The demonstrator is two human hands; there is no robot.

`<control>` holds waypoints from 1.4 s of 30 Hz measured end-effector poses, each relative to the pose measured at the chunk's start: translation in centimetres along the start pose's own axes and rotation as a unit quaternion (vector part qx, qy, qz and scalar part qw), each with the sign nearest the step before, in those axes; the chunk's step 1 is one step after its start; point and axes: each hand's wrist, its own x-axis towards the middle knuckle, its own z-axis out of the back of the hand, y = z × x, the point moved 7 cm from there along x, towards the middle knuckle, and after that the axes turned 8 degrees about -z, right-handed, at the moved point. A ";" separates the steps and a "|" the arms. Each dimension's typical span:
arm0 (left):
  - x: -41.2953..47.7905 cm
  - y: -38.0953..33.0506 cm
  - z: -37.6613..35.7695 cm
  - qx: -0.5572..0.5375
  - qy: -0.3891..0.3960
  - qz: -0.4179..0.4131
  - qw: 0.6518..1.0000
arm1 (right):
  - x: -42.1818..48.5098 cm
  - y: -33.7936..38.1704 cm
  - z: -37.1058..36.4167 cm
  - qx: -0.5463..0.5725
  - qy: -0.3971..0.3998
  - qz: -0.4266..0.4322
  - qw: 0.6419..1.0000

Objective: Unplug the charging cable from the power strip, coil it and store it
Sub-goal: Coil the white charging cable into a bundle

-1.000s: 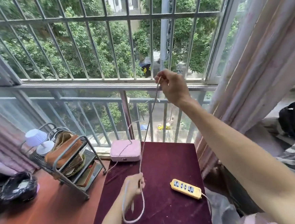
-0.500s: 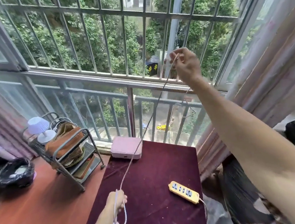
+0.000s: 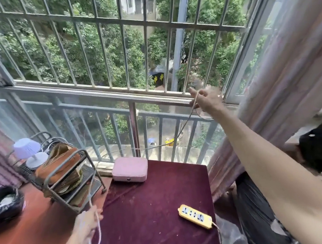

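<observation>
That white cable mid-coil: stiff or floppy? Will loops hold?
Likely floppy: the cable droops in a loose loop below the left hand and sags toward the right hand. Probably light, since a pinch carries it. Loops may spring open unless held.

a maroon-clothed table [image 3: 155, 228] carries a yellow power strip [image 3: 195, 216] and a pink case [image 3: 129, 169].

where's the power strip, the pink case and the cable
power strip [image 3: 195, 216], head view, middle of its yellow top face
pink case [image 3: 129, 169], head view, centre of its lid
cable [image 3: 183, 127], head view, taut stretch below the right hand
</observation>
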 end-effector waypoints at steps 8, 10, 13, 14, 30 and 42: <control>-6.5 -2.8 -10.6 0.181 0.255 -0.027 0.949 | -5.5 -8.1 -5.9 -0.373 0.103 -0.016 0.922; -8.6 -2.2 -12.9 0.217 0.304 -0.008 0.928 | -10.2 -8.6 -7.4 -0.277 0.137 0.022 0.951; -10.9 -1.5 -15.2 0.278 0.325 -0.021 0.903 | -20.8 -10.1 -10.8 -0.078 0.269 0.022 0.960; -11.4 -1.5 -15.6 0.300 0.323 -0.052 0.896 | -24.4 -10.9 -11.9 -0.035 0.302 0.007 0.953; -11.3 -4.3 -13.0 0.224 0.049 -0.284 0.931 | -33.9 -11.9 -15.1 0.039 0.297 0.035 0.954; -12.0 -5.7 -11.6 0.193 -0.010 -0.309 0.931 | -31.3 -11.9 -15.8 0.107 0.275 -0.030 0.955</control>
